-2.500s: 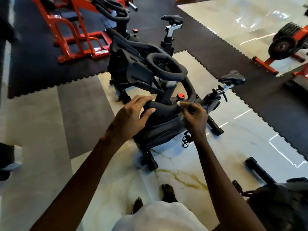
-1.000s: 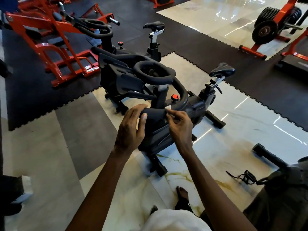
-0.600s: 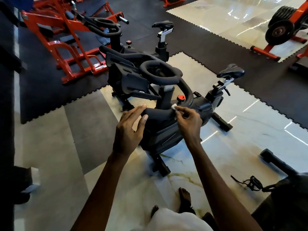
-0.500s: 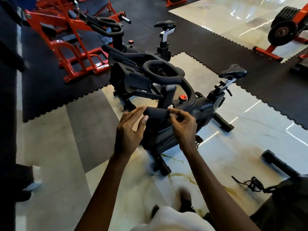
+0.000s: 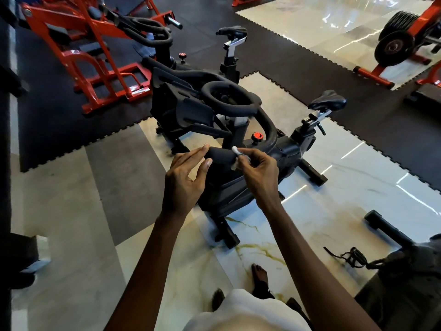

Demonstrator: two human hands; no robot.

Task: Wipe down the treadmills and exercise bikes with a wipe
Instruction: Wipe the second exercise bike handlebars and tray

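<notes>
Pinched a small white wipe (image 5: 235,149) in the curled fingers of the right hand (image 5: 259,174), against the near handlebar end (image 5: 220,156) of the black exercise bike (image 5: 238,187). Laid the left hand (image 5: 183,185), fingers straight and loosely spread, with fingertips touching the same bar end of the bike.

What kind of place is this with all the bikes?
Probably a gym: black exercise bikes stand side by side, an orange weight machine sits on black rubber mats, and weight plates are stacked at the far right.
</notes>
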